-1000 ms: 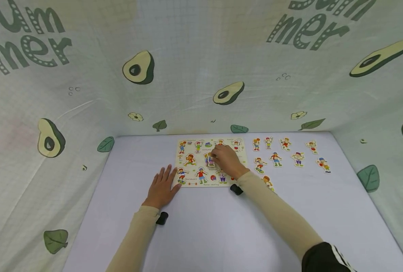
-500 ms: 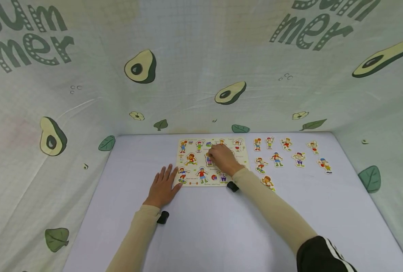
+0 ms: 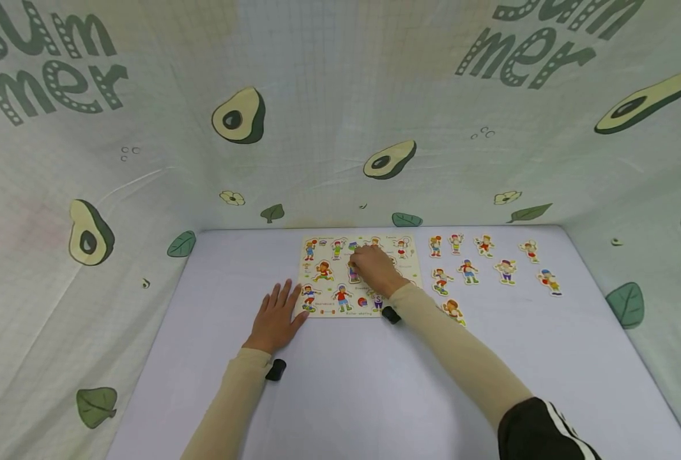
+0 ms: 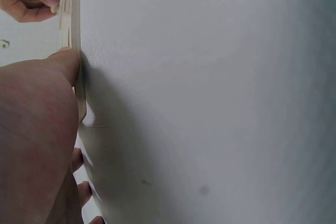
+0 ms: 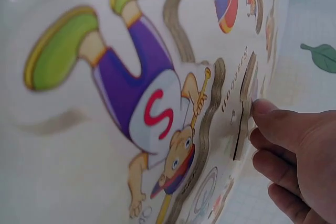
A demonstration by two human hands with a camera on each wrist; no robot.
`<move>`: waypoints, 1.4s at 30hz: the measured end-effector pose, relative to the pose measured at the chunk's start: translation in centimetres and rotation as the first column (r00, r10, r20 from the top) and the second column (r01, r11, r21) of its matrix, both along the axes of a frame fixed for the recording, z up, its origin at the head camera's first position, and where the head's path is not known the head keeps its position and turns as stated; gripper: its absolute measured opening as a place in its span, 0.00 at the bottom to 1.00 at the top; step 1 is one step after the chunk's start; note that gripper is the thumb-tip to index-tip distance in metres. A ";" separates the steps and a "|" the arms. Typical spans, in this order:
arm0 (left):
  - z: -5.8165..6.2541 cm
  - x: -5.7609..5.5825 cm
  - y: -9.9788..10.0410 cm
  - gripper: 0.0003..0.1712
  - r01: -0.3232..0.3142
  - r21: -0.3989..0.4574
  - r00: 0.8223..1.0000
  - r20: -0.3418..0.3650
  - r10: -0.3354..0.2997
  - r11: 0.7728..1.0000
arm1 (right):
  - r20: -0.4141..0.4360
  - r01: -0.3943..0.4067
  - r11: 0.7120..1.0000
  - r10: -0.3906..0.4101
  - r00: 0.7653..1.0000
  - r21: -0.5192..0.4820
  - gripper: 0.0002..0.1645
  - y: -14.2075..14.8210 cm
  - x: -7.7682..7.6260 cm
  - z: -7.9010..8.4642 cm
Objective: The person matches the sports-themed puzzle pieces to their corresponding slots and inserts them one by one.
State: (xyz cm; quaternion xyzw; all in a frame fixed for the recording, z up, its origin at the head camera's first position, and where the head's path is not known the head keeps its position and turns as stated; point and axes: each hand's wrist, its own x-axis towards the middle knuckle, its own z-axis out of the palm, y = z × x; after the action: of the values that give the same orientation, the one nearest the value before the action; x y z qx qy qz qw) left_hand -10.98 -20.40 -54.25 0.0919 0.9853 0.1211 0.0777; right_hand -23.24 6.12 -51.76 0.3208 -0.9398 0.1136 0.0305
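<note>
On the white table lies a flat cream puzzle board printed with children doing sports. My right hand is over its middle, pinching a small figure-shaped puzzle piece between thumb and fingers. In the right wrist view, this piece appears edge-on close to the board by the word "Baseball", with the thumb against it. My left hand lies palm down at the board's lower left, fingers spread. In the left wrist view, its thumb rests on the board's edge.
Several loose figure pieces lie face up right of the board, the nearest piece close to my right forearm. Black wrist cameras sit at both wrists. A cloth backdrop with avocado prints rises behind the table.
My right hand has shifted slightly left over the board. Two figures showed side by side under its fingertips; now one shows there. The left hand stays in place.
</note>
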 end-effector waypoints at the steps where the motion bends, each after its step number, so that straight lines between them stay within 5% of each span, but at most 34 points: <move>1: 0.0 0.0 0.0 0.42 0.000 0.004 1.000 -0.007 0.000 1.000 | 0.001 -0.004 1.000 0.004 1.000 0.005 0.09 0.0 0.0 0.0; 14: -0.2 -0.2 -0.1 0.43 -0.008 -0.016 1.000 0.026 0.009 1.000 | -0.015 0.002 0.996 -0.001 1.000 0.084 0.10 -0.3 0.0 0.0; 20: 0.1 0.0 0.1 0.41 -0.006 -0.007 1.000 0.021 0.006 1.000 | -0.016 0.012 1.000 -0.012 1.000 0.011 0.09 0.3 0.5 0.3; 29: -0.6 -0.3 -0.3 0.43 0.002 -0.023 1.000 0.030 -0.001 1.000 | -0.037 0.085 0.986 -0.091 0.995 -0.142 0.12 4.0 2.1 1.3; 42: 0.0 0.0 0.0 0.42 -0.004 0.004 1.000 0.006 0.004 1.000 | -0.041 0.184 0.961 -0.197 0.980 -0.207 0.14 10.6 6.0 2.5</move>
State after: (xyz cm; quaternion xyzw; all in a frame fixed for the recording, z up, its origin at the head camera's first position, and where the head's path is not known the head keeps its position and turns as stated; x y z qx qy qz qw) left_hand -10.96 -20.40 -54.23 0.0897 0.9850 0.1236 0.0803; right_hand -17.29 16.69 -49.23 0.2274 -0.9485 0.1952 0.1023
